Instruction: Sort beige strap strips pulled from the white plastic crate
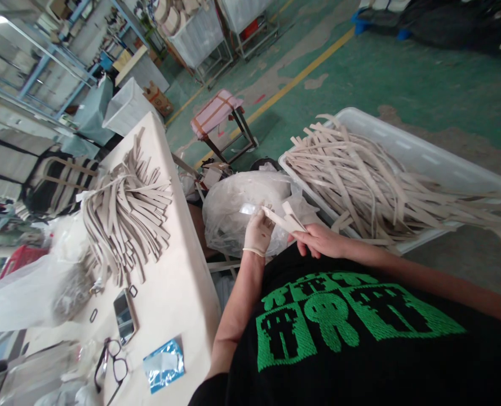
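My left hand (258,232), in a thin whitish glove, pinches one end of a beige fabric strip (279,219). Bare and to its right, my right hand (315,239) is closed on the folded part of the same strip. Both hands are in front of my body, over a clear plastic bag (229,197). A white bin (385,138) at the right holds a heap of long beige strips (355,169). On the table to the left lies a bundle of similar strips (123,208), tied near its upper end.
The white table (182,293) bears a phone (124,317), glasses (117,361), a blue packet (164,365) and small dark buckles. Beyond the bag stands a stool with a pink top (216,113). Wheeled carts (199,42) and a white tub (125,104) are farther back.
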Demonstrator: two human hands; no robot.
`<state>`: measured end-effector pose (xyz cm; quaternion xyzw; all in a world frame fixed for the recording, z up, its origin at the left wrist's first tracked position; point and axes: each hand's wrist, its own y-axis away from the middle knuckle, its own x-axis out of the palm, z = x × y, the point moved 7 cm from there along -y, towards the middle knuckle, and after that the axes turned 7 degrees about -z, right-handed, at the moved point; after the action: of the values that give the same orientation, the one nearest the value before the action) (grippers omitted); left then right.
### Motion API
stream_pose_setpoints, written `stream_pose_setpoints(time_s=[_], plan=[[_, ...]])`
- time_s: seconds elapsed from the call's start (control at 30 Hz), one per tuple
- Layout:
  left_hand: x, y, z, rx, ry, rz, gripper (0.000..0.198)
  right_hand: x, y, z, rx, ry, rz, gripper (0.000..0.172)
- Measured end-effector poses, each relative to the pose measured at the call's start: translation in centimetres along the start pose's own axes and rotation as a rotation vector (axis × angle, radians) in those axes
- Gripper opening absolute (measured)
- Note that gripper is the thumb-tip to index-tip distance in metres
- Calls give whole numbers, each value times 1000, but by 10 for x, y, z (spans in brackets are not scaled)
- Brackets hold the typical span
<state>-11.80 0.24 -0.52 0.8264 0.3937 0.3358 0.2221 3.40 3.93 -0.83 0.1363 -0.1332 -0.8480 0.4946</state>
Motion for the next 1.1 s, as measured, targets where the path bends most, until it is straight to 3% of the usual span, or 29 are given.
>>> stream_pose_setpoints(time_s=[0.17, 0.27, 0.37, 0.43, 0.5, 0.6, 0.67, 0.73, 0.87, 1.1], plan=[[-1, 0, -2, 31, -12, 40, 28, -6, 8, -1, 20, 131, -1, 43], [3, 5, 8, 12, -49, 79, 37, -8, 5, 7, 17, 135, -21, 46], [17, 13, 20, 26, -145, 195, 44, -10, -5, 20, -2, 107, -52, 51], [22, 14, 18, 62, -187, 224, 43, -15, -10, 31, -35, 103, -65, 54], [16, 9, 1, 113, -166, 159, 37, -22, -8, 39, -71, 146, -53, 56], [-7, -2, -36, 190, -55, -46, 25, -32, 4, 38, -78, 236, -23, 57], [-17, -4, -47, 222, -3, -131, 22, -37, 10, 34, -49, 255, -41, 54], [-12, -2, -38, 217, -19, -100, 23, -39, 8, 34, -37, 244, -93, 50], [16, 9, 0, 139, -156, 97, 29, -37, -4, 48, -90, 185, -172, 49], [-6, 13, -30, 258, -88, -18, 35, -33, 8, 42, -49, 282, -78, 47]])
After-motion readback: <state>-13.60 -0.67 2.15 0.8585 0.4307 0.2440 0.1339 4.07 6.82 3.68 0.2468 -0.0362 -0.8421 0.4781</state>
